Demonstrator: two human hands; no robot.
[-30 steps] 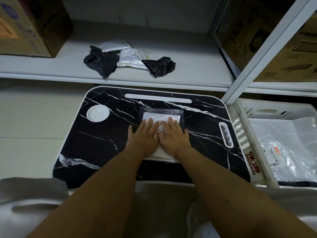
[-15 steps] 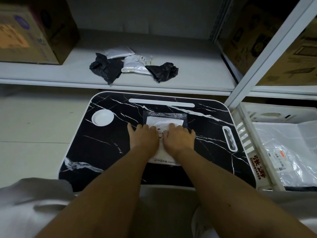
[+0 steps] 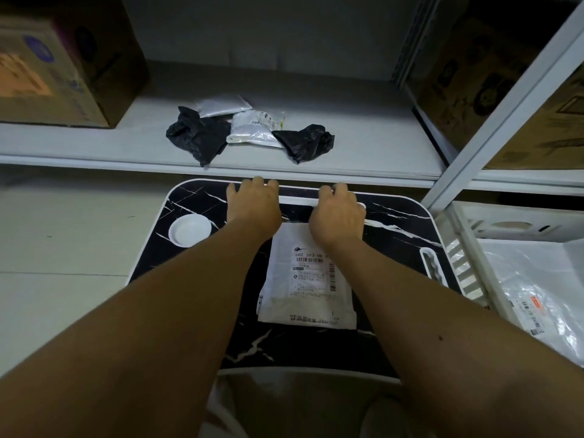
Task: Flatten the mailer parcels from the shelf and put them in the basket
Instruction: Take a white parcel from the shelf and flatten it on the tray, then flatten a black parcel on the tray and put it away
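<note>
Both hands are pressed palm-down at the far end of the white mailer (image 3: 308, 279), which lies flat on the black marbled surface (image 3: 398, 216) with its label facing up; the left hand (image 3: 254, 205) sits at the mailer's far left corner, the right hand (image 3: 338, 216) at its far right, fingers curled over toward the far rim, gripping nothing that I can see. Compare that with half a second ago: the hands were side by side over the middle of the mailer, and now they've slid forward and spread apart, leaving most of the label uncovered. Up on the shelf (image 3: 363, 147), 4 parcels wait in a cluster: a crumpled black one (image 3: 197, 134), a silvery one (image 3: 222, 105) behind it, a white labelled one (image 3: 254, 128), and another black one (image 3: 306, 142) on the right, touching or overlapping. A cardboard box (image 3: 63, 64) stands at the shelf's left end. Off to the right, the white basket (image 3: 458, 263) holds a clear, shiny flattened mailer (image 3: 534, 292) with a printed label. A round white dish (image 3: 189, 230) sits on the surface, left of the left forearm.
</note>
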